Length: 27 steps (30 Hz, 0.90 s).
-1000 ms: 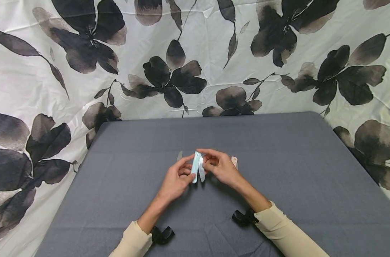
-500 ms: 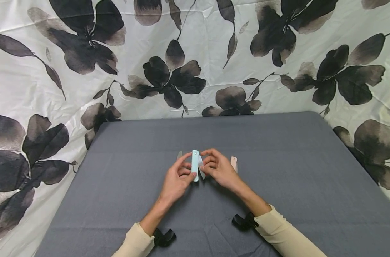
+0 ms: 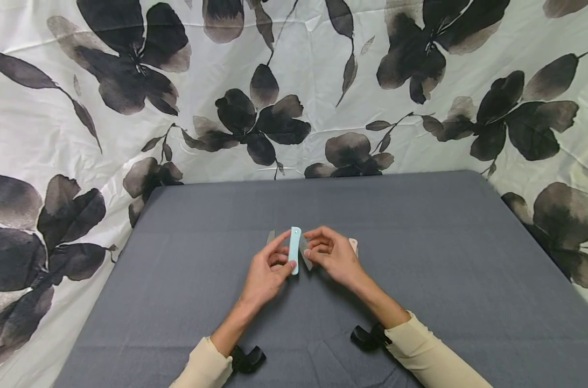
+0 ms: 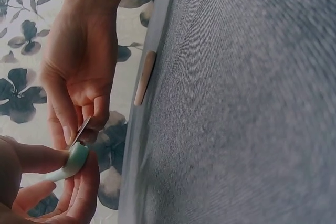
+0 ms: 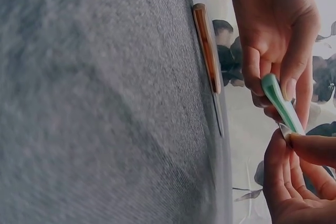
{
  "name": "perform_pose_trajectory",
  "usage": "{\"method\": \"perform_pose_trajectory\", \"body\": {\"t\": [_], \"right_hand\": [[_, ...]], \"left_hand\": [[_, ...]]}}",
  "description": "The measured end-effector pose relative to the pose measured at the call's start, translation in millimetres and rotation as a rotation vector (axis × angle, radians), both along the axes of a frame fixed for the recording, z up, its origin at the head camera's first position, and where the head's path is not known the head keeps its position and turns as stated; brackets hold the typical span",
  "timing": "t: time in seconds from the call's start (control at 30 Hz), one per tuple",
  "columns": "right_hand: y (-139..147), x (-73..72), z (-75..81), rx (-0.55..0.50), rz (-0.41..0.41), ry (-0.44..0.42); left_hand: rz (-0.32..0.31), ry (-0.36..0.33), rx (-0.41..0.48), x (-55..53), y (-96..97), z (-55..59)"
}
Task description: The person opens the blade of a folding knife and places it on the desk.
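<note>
Mint-handled pocket knife (image 3: 294,251) held just above desk (image 3: 187,302), between your hands. Your left hand (image 3: 266,271) grips handle; your right hand (image 3: 336,257) pinches blade (image 3: 302,244) between thumb and finger. Change over last second: blade now angled wider from handle, face gone from bright to dull grey. Meaning, as judged: knife part-way open, blade neither folded nor straight. Brown-handled knife (image 5: 208,51) lies on desk nearby, untouched.
</note>
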State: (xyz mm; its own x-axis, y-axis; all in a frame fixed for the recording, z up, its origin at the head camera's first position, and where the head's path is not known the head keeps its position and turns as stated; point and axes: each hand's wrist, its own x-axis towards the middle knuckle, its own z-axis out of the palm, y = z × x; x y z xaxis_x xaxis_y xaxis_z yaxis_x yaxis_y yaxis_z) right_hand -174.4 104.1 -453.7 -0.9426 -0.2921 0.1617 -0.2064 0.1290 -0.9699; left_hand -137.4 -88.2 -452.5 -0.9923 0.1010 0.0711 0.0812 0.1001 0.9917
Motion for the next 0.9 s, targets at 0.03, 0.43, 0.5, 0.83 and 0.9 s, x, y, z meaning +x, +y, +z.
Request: {"method": "perform_pose_trajectory", "body": {"t": [0.03, 0.43, 0.5, 0.83, 0.9], "right_hand": [[0.5, -0.3, -0.3, 0.004, -0.001, 0.005], [3.5, -0.8, -1.4, 0.053, -0.009, 0.024], [3.8, -0.6, -2.4, 0.072, -0.013, 0.032], [5.5, 1.1, -4.9, 0.115, -0.035, 0.078], [5.7, 0.9, -4.9, 0.126, -0.039, 0.085]], "left_hand": [[-0.001, -0.003, -0.002, 0.3, -0.5, -0.1], [-0.020, 0.015, -0.074, 1.2, -7.2, -5.3], [-0.023, 0.016, -0.079, 1.9, -8.3, -6.3], [-0.035, 0.035, -0.101, 2.3, -11.3, -8.6], [-0.039, 0.040, -0.109, 2.5, -12.1, -8.9]]}}
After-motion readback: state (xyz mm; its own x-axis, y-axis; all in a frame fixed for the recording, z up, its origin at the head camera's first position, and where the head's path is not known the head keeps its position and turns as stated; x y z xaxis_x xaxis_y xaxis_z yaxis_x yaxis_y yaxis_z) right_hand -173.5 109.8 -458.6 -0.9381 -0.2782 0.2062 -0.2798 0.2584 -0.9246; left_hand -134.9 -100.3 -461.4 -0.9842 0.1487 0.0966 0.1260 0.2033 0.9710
